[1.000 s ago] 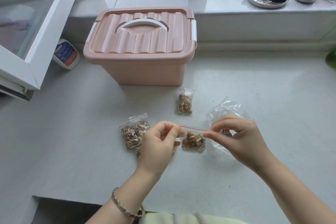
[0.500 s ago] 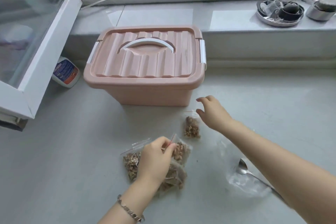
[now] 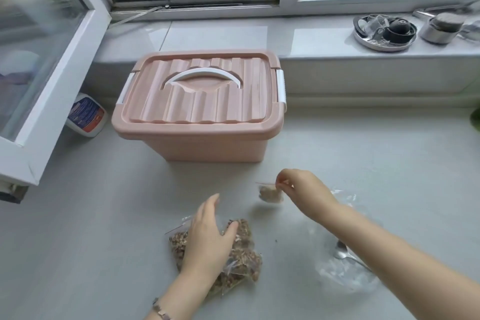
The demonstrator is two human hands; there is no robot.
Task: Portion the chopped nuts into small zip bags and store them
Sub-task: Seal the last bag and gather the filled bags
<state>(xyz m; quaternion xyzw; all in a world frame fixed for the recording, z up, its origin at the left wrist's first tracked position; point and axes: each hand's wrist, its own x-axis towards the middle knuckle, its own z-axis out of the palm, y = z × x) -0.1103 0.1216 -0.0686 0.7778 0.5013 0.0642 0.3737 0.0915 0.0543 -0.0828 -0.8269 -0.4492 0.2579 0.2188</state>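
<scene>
Nut bags (image 3: 242, 257) nr lid-shut box (image 3: 197, 117), spoon (image 3: 340, 252) rt.

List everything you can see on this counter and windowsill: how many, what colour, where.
storage box: one, pink, back of counter
pile of nut bags: several, count unclear, clear with brown nuts, near centre
small nut bag: one, clear, before the box
clear plastic: one, near right
spoon: one, silver, on the clear plastic
bottle: one, white, blue-red label, left of box
tray: one, metal, sill right
metal pot: one, silver, right of tray
left hand: one, rests on the pile
right hand: one, pinches the small nut bag
</scene>
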